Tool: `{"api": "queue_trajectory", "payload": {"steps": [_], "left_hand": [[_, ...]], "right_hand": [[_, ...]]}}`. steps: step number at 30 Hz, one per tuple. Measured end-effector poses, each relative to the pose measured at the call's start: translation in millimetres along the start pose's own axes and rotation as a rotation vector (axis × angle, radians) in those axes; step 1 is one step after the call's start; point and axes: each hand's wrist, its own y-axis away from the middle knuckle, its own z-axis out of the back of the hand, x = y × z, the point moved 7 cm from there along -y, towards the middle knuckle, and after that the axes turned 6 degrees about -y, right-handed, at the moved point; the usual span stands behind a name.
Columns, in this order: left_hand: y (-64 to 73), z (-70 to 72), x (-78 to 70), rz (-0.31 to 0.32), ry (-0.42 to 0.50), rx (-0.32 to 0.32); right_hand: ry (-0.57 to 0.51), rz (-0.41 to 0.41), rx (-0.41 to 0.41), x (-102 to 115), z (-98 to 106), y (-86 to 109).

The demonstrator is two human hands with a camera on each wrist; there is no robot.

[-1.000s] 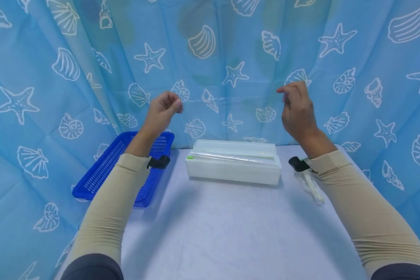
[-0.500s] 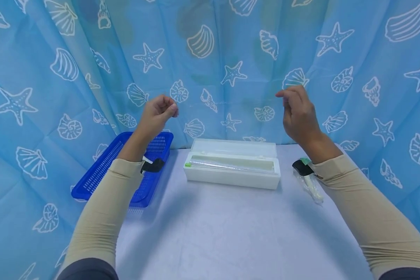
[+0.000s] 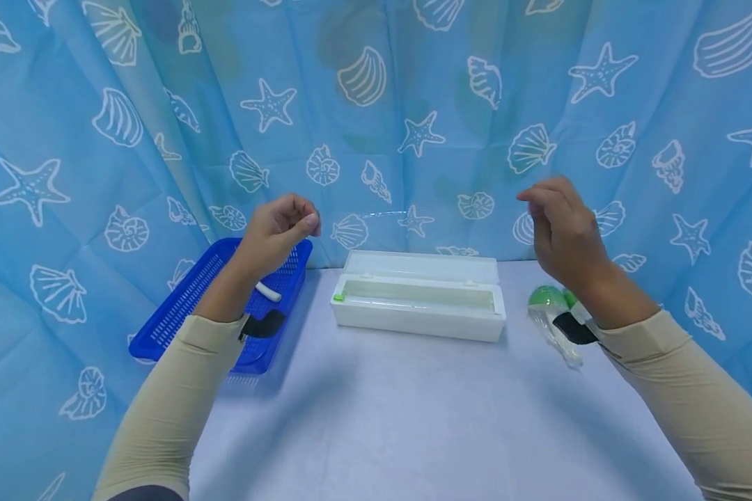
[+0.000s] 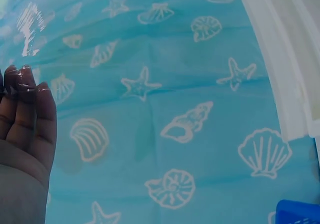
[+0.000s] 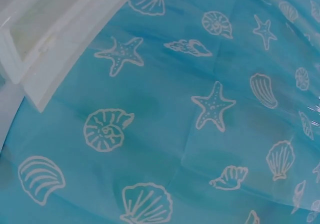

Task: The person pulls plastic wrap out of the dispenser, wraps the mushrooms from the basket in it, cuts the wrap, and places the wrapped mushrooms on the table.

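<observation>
A clear sheet of cling film point(image 3: 382, 213) stretches between my two hands, showing mainly as faint glints against the curtain. At its left end, the thumb and curled fingers of my left hand point(image 3: 282, 226) pinch it. My right hand point(image 3: 564, 226) pinches the other end, index finger pointing inward. In the left wrist view, film glints point(image 4: 30, 29) shine just above the fingertips of the left hand point(image 4: 25, 129). The right hand is outside its own wrist view. Below and between the hands stands a white cling film box point(image 3: 416, 320), lid raised, with a green slider point(image 3: 338, 298) at its left end.
A blue plastic basket point(image 3: 163, 327) stands at the left, with a white handle point(image 3: 268, 292) in it. At the right, beneath my right wrist, lies a green-headed item point(image 3: 548, 298) with a pale handle wrapped in clear film. A shell-patterned curtain point(image 3: 376, 104) hangs behind the table point(image 3: 413, 417).
Both hands have come down, the right also shifting right and the left slightly left, film still between them. The shiny film over the box has sunk, and the green-headed item has come into sight.
</observation>
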Motion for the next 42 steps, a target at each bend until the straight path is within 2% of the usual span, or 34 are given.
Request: {"api": "queue_trajectory", "payload": {"steps": [4,9,13,18,26,30,33,35,37,39,42], "left_hand": [[-0.2,0.3,-12.6,-0.026,0.004,0.030],[-15.8,8.8,-20.2,-0.060,-0.026,-0.008],[-20.8,14.8,-22.0,-0.084,-0.031,-0.044],[-22.9,20.7,-24.1,-0.105,0.000,-0.094],[-28.8,28.0,-35.0,-0.121,0.033,-0.131],[-28.3,30.3,-40.3,-0.155,0.047,-0.123],[-21.6,28.8,-44.9,-0.182,0.066,-0.088],[-13.6,26.3,-49.9,-0.197,0.093,-0.049],[-3.2,21.9,-55.9,-0.200,0.134,-0.009],[9.6,15.6,-63.6,-0.201,0.179,0.038],[32.6,0.6,-75.2,-0.177,0.222,0.101]], "right_hand": [[-0.009,0.038,0.000,13.1,11.3,-3.3],[-0.010,0.064,-0.019,15.5,14.9,-19.5],[-0.009,0.064,-0.040,16.2,13.4,-30.3],[-0.004,0.042,-0.069,18.1,12.0,-42.4],[0.013,-0.011,-0.150,15.6,17.0,-56.4],[0.006,-0.040,-0.179,17.3,22.6,-56.9],[-0.023,-0.055,-0.192,26.7,26.9,-52.7],[-0.082,-0.078,-0.203,34.8,31.9,-47.2],[-0.201,-0.116,-0.211,42.1,38.9,-38.9],[-0.407,-0.149,-0.215,47.6,47.5,-28.7],[-0.743,-0.213,-0.157,52.0,58.8,-11.7]]}}
